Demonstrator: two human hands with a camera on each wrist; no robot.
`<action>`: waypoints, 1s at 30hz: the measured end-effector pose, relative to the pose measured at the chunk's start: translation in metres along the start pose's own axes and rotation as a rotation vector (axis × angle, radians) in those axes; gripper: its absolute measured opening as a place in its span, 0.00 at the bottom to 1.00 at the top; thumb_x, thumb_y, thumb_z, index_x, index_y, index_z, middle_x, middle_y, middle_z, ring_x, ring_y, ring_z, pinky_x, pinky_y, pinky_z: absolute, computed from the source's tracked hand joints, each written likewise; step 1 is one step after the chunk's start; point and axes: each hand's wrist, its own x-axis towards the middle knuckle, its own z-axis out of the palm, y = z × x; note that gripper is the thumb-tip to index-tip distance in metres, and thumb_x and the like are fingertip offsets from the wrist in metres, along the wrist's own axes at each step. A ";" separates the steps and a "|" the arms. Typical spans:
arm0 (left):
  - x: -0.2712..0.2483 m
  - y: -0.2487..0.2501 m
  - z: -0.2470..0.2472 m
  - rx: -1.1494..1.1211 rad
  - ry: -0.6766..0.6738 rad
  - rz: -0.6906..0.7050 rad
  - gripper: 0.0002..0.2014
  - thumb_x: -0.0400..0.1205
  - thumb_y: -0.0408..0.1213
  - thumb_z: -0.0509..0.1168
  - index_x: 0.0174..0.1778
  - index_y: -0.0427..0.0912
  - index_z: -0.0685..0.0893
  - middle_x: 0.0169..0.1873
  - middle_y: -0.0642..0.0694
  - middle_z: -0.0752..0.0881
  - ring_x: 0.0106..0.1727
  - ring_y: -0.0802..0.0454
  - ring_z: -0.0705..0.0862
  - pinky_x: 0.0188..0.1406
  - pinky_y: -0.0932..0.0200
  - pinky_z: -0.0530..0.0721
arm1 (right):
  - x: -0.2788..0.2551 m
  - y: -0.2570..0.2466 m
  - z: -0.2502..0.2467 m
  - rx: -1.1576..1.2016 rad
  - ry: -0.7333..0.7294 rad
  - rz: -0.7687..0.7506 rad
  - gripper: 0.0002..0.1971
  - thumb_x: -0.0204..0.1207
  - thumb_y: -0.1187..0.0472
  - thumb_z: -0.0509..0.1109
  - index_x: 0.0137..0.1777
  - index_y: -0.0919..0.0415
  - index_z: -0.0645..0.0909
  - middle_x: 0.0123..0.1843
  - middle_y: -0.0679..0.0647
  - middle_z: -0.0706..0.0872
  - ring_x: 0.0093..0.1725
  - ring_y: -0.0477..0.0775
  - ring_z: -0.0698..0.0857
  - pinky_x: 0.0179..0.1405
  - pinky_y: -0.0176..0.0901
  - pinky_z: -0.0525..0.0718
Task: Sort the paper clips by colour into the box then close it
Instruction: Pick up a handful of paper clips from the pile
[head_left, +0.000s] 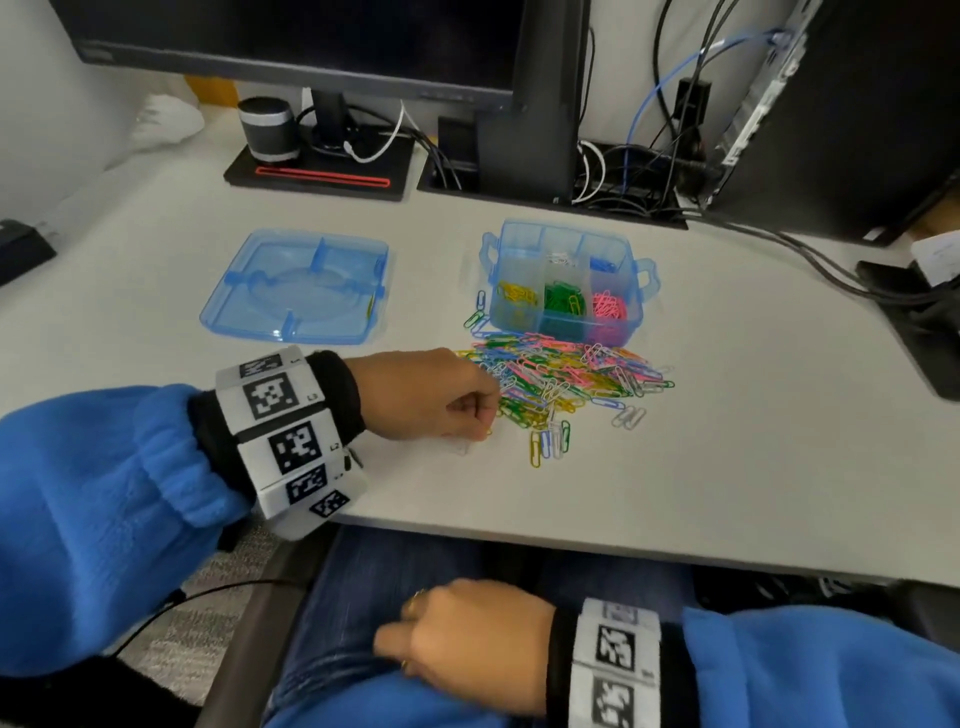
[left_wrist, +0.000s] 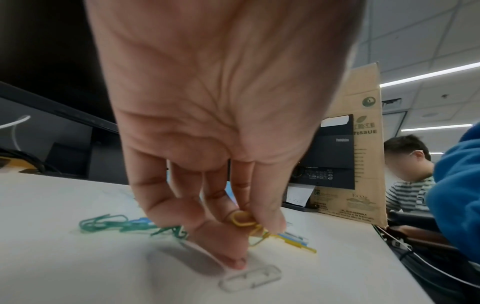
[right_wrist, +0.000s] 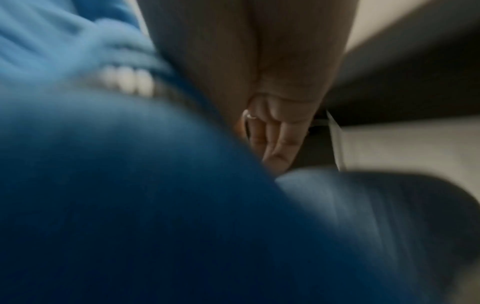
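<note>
Around my tabletop (head_left: 727, 467): office gear and clutter.

A dark monitor (head_left: 291, 41) stands at the back on a black base with a red stripe (head_left: 322, 174), and a small black and silver cylinder (head_left: 266, 130) sits on that base. Tangled black, white and blue cables (head_left: 649, 156) run behind to a black computer tower (head_left: 841, 104). In my left wrist view a brown cardboard tissue box (left_wrist: 363, 144) stands upright, and a person in a striped shirt (left_wrist: 410, 185) sits beyond it.

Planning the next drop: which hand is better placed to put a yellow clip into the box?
Left. The left hand already pinches a yellow clip at the pile; the right hand rests on the lap, holding nothing.
</note>
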 end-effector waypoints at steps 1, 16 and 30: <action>0.000 0.000 -0.003 -0.042 0.005 0.007 0.05 0.83 0.38 0.66 0.42 0.50 0.79 0.36 0.53 0.85 0.31 0.66 0.79 0.34 0.74 0.73 | -0.003 -0.007 -0.010 0.035 0.027 -0.010 0.12 0.84 0.63 0.60 0.63 0.64 0.79 0.53 0.70 0.82 0.50 0.72 0.83 0.35 0.45 0.70; 0.032 -0.009 -0.055 -0.580 0.202 -0.067 0.05 0.84 0.32 0.65 0.43 0.41 0.81 0.35 0.50 0.81 0.32 0.62 0.85 0.33 0.70 0.80 | -0.015 0.143 -0.199 0.388 0.977 0.349 0.03 0.76 0.67 0.71 0.43 0.65 0.86 0.36 0.62 0.90 0.34 0.53 0.89 0.40 0.39 0.86; 0.091 -0.008 -0.084 -0.415 0.486 -0.271 0.06 0.79 0.36 0.72 0.41 0.37 0.87 0.31 0.45 0.87 0.30 0.54 0.87 0.29 0.69 0.84 | -0.041 0.171 -0.207 0.085 0.754 0.606 0.03 0.73 0.61 0.75 0.40 0.56 0.90 0.40 0.51 0.90 0.39 0.47 0.85 0.43 0.38 0.82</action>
